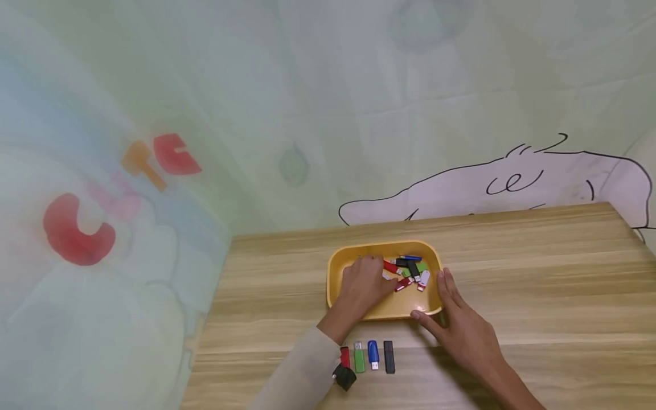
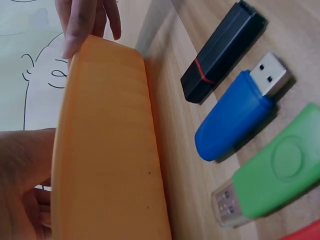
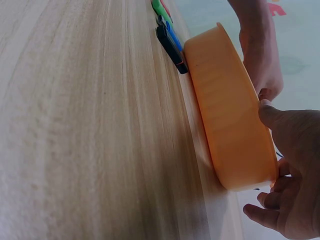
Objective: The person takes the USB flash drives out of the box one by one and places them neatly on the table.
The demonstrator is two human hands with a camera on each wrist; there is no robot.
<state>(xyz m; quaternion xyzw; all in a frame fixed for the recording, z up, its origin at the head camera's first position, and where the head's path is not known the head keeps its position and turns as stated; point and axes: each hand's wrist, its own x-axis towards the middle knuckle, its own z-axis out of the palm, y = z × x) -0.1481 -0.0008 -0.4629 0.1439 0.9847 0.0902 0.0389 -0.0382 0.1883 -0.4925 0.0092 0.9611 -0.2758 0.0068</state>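
Note:
A yellow plastic basket (image 1: 359, 249) holds several USB flash drives, among them a red one (image 1: 392, 267), a black one (image 1: 413, 270) and a white-and-red one (image 1: 423, 280). My left hand (image 1: 363, 282) reaches down inside, fingers bent, thumb tip beside a dark red flash drive (image 1: 404, 284). I cannot tell whether its fingertips hold anything; the basket wall hides them in the left wrist view. At the near right corner my right hand (image 1: 468, 330) grips the basket, thumb on the rim and fingers along the outside of the right wall.
In front of the basket lies a row of flash drives on the wooden table (image 1: 538, 273): red (image 1: 345, 357), green (image 1: 359, 360), blue (image 1: 373, 350) and black (image 1: 389, 357). My left sleeve (image 1: 307, 364) passes close by the red one. A printed cloth (image 1: 307, 114) hangs behind the table.

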